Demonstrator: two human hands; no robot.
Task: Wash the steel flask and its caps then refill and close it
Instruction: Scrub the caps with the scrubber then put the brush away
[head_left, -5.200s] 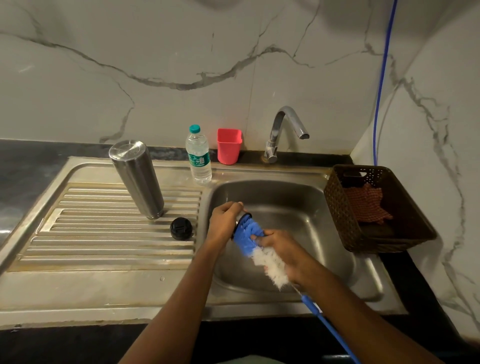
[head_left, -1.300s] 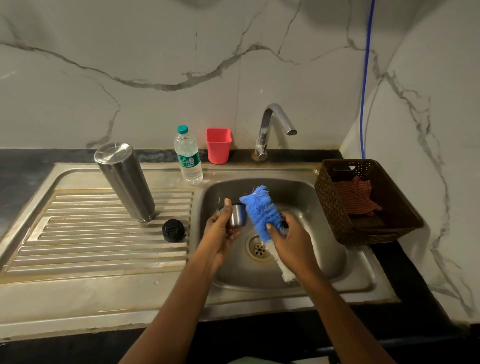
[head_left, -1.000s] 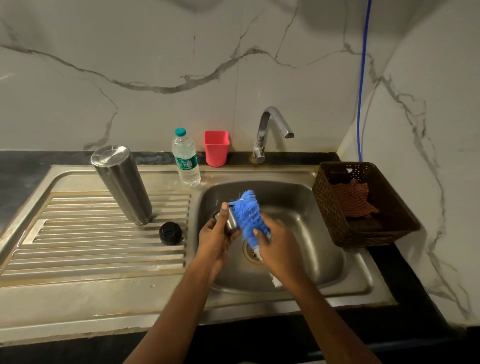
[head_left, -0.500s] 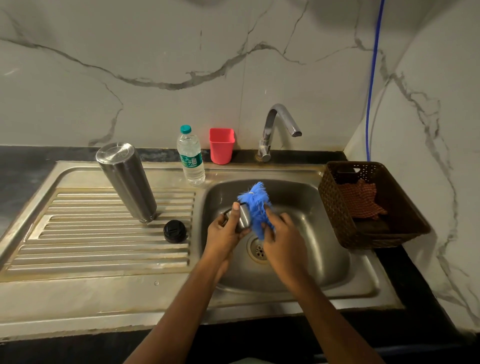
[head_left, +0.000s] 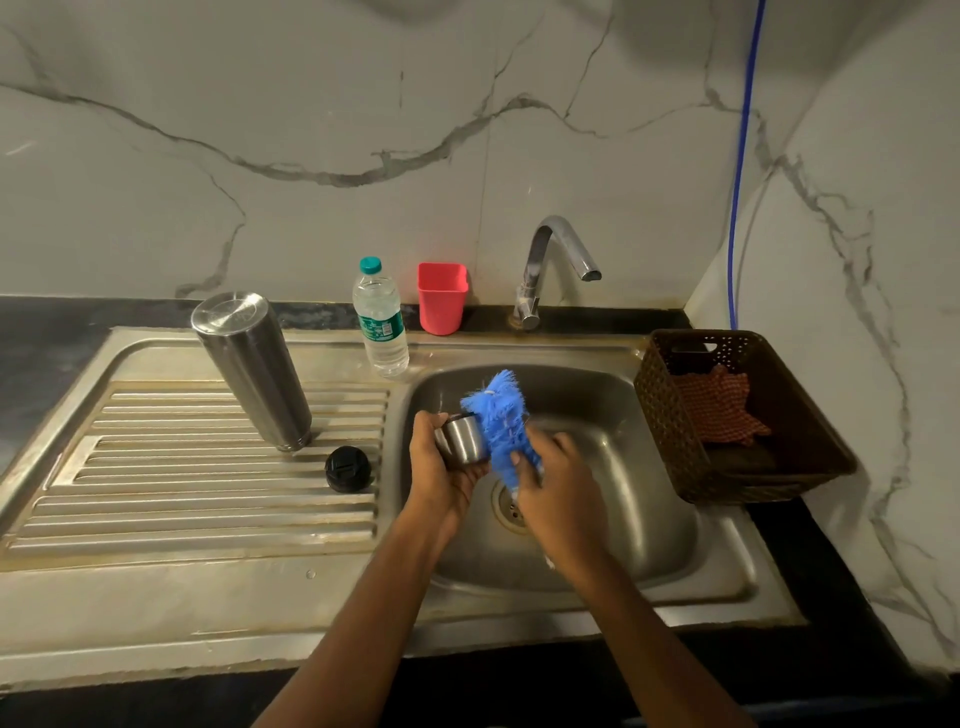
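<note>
The left grip (head_left: 441, 478), a bare hand, is clamped on a small steel cap (head_left: 460, 441) and holds it over the sink (head_left: 649, 499), with fingers under it and the thumb at its far rim. The right grip (head_left: 561, 488) is curled tight around the lower part of a blue brush (head_left: 498, 415). The brush's bristles stick up past the fingers and press against the cap's right side. Both hands hang above the drain (head_left: 511, 512).

The flask (head_left: 252, 369) stands on the ribbed drainboard (head_left: 182, 493) to the left, narrow end down and flat closed end up, well apart from the hands. A black cap (head_left: 348, 468) lies on the ribs just beside its foot, between flask and sink.

At the back edge of the surface, a water bottle (head_left: 379, 317) with a teal lid stands beside a red cup (head_left: 441, 297). The tap (head_left: 556, 260) is to their right, and no water shows at its spout. A brown basket (head_left: 670, 415) sits to the right of the sink with an orange checked cloth (head_left: 719, 410) in it. A blue cord (head_left: 740, 156) hangs down the marble wall above it.
</note>
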